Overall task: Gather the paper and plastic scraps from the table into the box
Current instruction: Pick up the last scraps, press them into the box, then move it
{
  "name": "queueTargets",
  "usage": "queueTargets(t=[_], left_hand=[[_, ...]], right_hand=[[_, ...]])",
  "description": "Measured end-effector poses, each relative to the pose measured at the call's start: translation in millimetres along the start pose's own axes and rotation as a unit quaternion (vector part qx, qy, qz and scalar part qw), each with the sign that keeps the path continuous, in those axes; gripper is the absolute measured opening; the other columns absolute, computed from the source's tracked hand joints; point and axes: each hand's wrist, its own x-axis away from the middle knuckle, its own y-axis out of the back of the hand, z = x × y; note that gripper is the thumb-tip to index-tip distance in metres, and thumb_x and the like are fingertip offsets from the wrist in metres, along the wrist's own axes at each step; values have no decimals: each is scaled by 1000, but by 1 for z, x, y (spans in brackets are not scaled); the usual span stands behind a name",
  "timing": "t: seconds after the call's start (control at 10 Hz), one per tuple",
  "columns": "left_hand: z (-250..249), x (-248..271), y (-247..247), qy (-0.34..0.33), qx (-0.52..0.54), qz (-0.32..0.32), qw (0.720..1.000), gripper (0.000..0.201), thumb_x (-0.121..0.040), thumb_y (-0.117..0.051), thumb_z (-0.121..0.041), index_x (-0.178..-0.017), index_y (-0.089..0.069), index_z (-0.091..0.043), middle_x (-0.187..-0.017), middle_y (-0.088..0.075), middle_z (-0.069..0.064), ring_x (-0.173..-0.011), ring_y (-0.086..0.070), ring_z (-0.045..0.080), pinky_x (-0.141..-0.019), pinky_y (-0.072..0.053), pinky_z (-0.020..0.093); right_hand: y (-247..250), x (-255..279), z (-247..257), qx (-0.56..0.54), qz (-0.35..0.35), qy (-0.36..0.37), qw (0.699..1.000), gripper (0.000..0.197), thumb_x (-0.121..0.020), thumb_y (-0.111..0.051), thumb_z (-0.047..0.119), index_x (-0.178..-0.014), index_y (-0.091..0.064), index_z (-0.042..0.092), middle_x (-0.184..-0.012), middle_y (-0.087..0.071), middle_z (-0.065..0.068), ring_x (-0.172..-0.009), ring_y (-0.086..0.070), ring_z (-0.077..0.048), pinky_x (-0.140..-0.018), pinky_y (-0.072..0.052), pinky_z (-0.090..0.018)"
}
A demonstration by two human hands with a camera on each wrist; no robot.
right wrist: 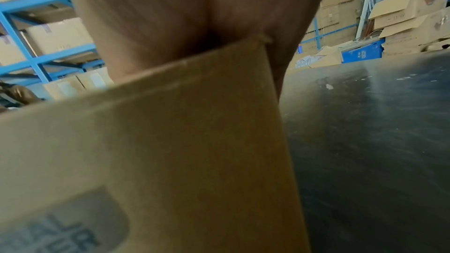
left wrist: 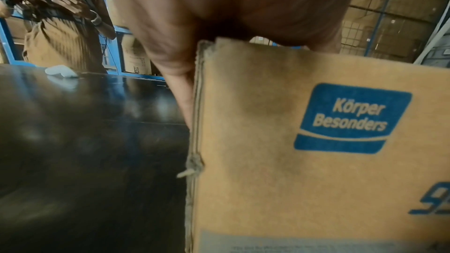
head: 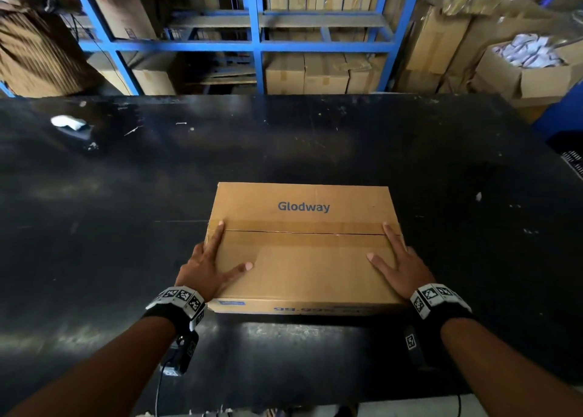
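Both hands, left (head: pixel 205 268) and right (head: pixel 402 266), press flat, fingers spread, on the closed box (head: pixel 303 249) near the table's (head: pixel 94 227) front edge. Shut flaps would block scraps; the far-left-corner scrap (head: pixel 67 122) risks being missed.

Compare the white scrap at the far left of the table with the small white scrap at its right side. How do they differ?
The far-left scrap is clearly bigger and looks crumpled and puffy; the right scrap is a tiny flat fleck. The far-left scrap lies farther from the box than the right scrap does. Both are white, lie on the black table, and are untouched.
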Motion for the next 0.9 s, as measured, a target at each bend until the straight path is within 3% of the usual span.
queueTargets(t=[0.2,0.4,0.5,0.7,0.8,0.9], left_hand=[[5,16,-12,1,-33,-29,999,111,-65,-43,-98,-145,23,-61,-144,-43,10,-107,-64,40,-91,-55,51],[4,14,-14,2,-61,-41,997,113,-59,-31,-104,-145,26,-60,-142,-46,10,-101,-67,37,-82,-58,47],[2,16,-12,6,-53,-31,998,113,-58,-31,-105,-145,25,-60,-144,-44,11,-102,-67,38,-84,-58,49],[6,11,-1,11,7,2,1000,112,-60,-49,-97,-148,12,-63,-146,-42,10,-112,-62,41,-95,-53,55],[8,14,9,-13,35,-6,999,105,-60,-46,-99,-146,5,-67,-149,-40,6,-117,-60,39,-100,-50,57],[13,17,29,-19,89,-37,995,97,-66,-47,-92,-147,-2,-67,-150,-39,7,-122,-57,39,-103,-47,57]], right_hand=[[-4,3,-2,6,-33,11,999,77,-85,-44,80,-141,9,74,-150,-42,-14,-125,-54,-41,-104,-45,-53],[-3,3,2,26,-34,8,999,78,-85,-42,81,-140,13,74,-148,-43,-11,-122,-56,-39,-102,-47,-52],[-1,6,3,27,-31,8,999,78,-85,-41,81,-139,15,75,-150,-42,-11,-123,-55,-39,-104,-45,-53],[8,3,1,28,15,16,999,80,-85,-38,83,-140,18,72,-151,-39,-16,-125,-53,-40,-103,-45,-55],[16,4,3,17,26,30,999,83,-85,-41,82,-135,24,74,-150,-42,-17,-125,-55,-38,-103,-45,-56],[32,12,12,-7,-7,37,999,88,-87,-45,78,-137,26,71,-154,-40,-16,-129,-52,-39,-106,-42,-56]])
